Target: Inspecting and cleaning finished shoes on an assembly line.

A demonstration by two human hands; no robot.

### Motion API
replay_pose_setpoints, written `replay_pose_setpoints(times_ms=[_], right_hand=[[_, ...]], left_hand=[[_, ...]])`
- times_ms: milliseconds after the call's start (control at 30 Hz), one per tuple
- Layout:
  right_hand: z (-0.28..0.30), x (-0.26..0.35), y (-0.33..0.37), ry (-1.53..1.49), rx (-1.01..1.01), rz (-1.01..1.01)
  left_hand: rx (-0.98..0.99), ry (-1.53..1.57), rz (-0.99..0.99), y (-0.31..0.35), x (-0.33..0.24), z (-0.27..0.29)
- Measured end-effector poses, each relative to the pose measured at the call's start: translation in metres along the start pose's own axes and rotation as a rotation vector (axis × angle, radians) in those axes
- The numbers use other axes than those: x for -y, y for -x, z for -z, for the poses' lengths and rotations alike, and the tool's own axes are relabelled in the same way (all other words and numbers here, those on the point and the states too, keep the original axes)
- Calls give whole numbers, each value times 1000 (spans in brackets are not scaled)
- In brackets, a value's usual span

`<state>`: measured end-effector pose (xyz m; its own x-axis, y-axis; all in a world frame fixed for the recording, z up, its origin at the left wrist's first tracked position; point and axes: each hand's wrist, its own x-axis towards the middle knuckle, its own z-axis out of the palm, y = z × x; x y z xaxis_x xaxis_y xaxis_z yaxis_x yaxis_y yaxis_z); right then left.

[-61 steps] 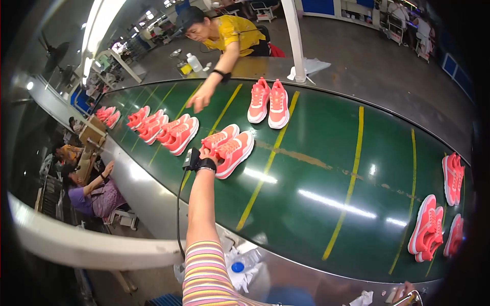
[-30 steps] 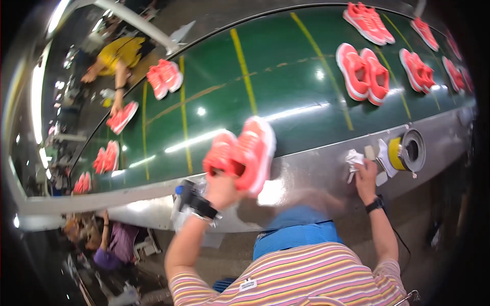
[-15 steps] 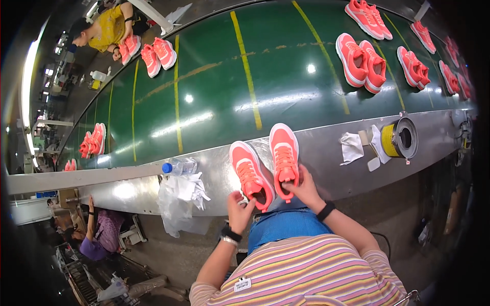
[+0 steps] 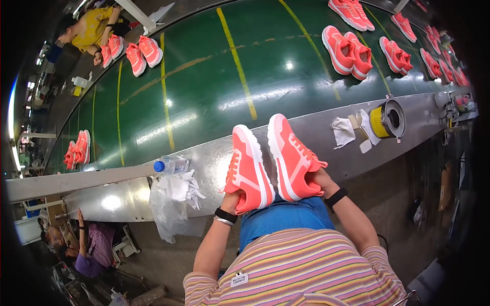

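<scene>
Two coral sneakers with white soles are in my hands at the near edge of the metal ledge. My left hand (image 4: 230, 202) grips the left sneaker (image 4: 248, 171) at its heel opening; the fingers are hidden inside. My right hand (image 4: 322, 179) grips the right sneaker (image 4: 293, 166) the same way, its fingers partly hidden by the collar. Both sneakers are tipped on their sides, soles turned toward each other with a narrow gap between, laces facing outward and toes pointing away from me.
Beyond the metal ledge (image 4: 214, 158) runs a green belt (image 4: 199, 86) with several pairs of coral sneakers. A bottle (image 4: 175, 164), white cloths (image 4: 185, 187) and a plastic bag lie left. A yellow-banded tin (image 4: 388, 120) and pale cloths lie right. Two other people are at the left.
Both sneakers, upright with laces up before, are now rolled outward so their soles face each other. My hands have moved from the heel edges into the openings. The view has shifted slightly.
</scene>
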<state>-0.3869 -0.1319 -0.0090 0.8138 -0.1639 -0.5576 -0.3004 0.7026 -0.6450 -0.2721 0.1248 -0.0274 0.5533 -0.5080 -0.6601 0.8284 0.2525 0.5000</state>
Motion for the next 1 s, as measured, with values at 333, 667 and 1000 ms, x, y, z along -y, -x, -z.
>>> replay_pose_setpoints(times_ms=[333,667,1000], right_hand=[[28,-28,3,-216,66,-62],[31,-17,2,-254,61,-108],[38,-12,3,34,133,67]], left_hand=[[234,34,73,-3,5,6],[213,-129,-13,-12,1,28],[233,-480,-278,-8,-9,30]])
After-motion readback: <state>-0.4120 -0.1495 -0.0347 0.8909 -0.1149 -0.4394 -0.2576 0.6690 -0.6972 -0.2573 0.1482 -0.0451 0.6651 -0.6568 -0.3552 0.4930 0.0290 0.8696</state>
